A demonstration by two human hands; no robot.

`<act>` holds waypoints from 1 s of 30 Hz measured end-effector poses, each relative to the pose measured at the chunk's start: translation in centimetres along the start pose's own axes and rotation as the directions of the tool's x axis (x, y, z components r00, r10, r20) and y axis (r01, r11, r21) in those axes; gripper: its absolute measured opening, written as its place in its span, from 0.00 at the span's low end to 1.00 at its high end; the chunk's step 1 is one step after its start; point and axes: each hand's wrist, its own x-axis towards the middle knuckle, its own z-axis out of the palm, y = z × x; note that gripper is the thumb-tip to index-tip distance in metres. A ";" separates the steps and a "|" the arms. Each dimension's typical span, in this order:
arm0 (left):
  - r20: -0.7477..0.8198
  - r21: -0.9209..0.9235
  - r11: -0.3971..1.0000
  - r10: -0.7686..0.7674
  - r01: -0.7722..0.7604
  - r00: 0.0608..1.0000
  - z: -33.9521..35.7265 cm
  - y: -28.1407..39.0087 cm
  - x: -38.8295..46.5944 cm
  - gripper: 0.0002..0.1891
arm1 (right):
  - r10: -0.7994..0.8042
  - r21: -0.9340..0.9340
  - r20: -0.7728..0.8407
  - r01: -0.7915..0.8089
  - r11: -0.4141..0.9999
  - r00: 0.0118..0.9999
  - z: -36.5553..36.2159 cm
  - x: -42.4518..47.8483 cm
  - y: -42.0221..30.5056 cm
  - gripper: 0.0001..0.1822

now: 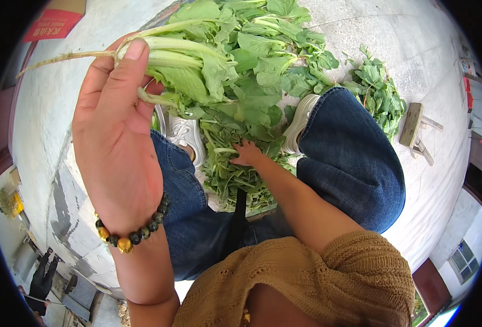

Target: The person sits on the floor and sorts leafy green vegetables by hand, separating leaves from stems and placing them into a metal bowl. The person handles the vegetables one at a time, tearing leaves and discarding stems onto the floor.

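Raised close to the camera at the left, my left hand (116, 118) grips a leafy green plant (179, 53) by its pale stem base. The thumb presses on the near side, and a long thin root (73, 55) sticks out to the left. A short, pale cut stem (153, 97) shows by the lower fingers. Between my legs, my right hand (248, 154) rests on a heap of loose greens (232, 175), its fingers apart. A pale stalk (225, 151) lies beside those fingertips; I see nothing lifted in that hand.
Whole leafy plants (269, 45) spread over the concrete floor (359, 24) ahead. Another pile of greens (378, 90) lies beyond my right knee, near a small wooden stool (411, 124). A red printed carton (54, 23) stands at upper left. A person in dark trousers (44, 274) appears at lower left.
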 end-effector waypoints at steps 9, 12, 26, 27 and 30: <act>-0.024 -0.069 0.994 0.081 -0.083 0.996 2.1 -0.8 1.8 0.10 | -0.219 -0.008 0.060 0.220 0.975 0.974 1.7 -1.9 -2.0 0.34; -0.051 -0.010 0.999 0.049 -0.050 0.997 2.6 -1.8 2.9 0.10 | -0.174 0.168 -0.453 0.275 0.947 0.874 -8.4 -2.1 -0.3 0.25; 0.079 0.415 0.908 -0.094 0.053 0.992 0.0 -9.2 7.7 0.16 | -0.565 0.024 -0.629 0.740 0.672 0.534 -29.2 -15.8 -8.0 0.23; 0.099 0.405 0.912 -0.105 0.056 0.989 -0.1 -8.9 8.1 0.17 | -0.520 -0.011 -0.669 0.693 0.721 0.531 -29.0 -16.6 -8.5 0.23; 0.222 0.323 0.946 -0.089 0.013 0.971 0.8 -7.2 7.7 0.17 | -0.407 -0.090 -0.806 0.591 0.801 0.429 -28.7 -19.7 -8.6 0.18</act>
